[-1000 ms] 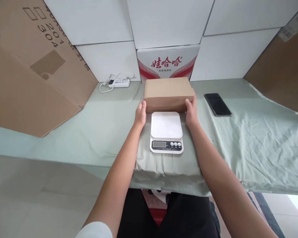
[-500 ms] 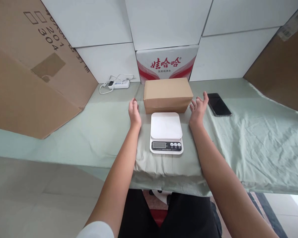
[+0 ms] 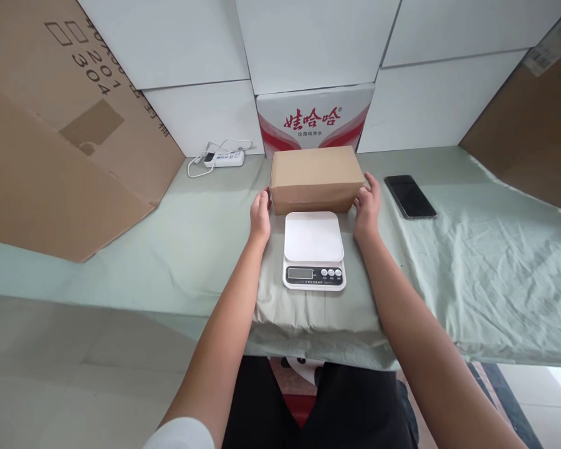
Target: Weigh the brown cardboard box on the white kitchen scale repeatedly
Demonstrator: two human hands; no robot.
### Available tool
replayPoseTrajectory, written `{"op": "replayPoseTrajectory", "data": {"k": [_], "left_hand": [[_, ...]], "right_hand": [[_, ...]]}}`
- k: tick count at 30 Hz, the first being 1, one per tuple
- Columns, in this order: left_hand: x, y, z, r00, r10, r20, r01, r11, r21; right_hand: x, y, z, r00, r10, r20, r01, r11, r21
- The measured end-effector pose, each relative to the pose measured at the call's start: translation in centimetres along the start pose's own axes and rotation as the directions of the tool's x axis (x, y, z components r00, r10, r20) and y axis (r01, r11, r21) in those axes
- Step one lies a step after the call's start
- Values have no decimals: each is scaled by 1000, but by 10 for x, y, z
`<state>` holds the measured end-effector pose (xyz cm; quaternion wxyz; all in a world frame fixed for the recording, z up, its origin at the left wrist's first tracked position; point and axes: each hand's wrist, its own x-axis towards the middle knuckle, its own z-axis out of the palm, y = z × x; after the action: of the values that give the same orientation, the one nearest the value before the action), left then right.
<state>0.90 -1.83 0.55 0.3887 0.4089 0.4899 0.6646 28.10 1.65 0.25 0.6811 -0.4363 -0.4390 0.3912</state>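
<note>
A closed brown cardboard box (image 3: 315,178) sits on the green cloth just behind a white digital kitchen scale (image 3: 313,249), whose platform is bare. My left hand (image 3: 260,215) presses against the box's left end. Against the right end lies my right hand (image 3: 367,207), so the box is held between both palms. It still rests on the cloth.
A black phone (image 3: 410,196) lies to the right of the box. A white power strip (image 3: 223,158) with its cable is at the back left. Behind the box stands a red-and-white carton (image 3: 315,118). Large cardboard sheets (image 3: 51,143) lean at the left and right.
One second ago both hands held the box ends. Then they let go and spread outward. Now they have closed in on the box ends again; the box has barely moved.
</note>
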Motion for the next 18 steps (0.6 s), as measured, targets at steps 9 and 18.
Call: {"op": "replayPoseTrajectory", "data": {"k": [9,18], "left_hand": [[-5,-2,-1,994,32,104,-38,998,57],[-7,6,1,988,126,93,-129,991,32]], "right_hand": [[-12,-16,6,981,-90,171,105,991,-85],[-10,-23,10,969,-147,197,162,985,-61]]}}
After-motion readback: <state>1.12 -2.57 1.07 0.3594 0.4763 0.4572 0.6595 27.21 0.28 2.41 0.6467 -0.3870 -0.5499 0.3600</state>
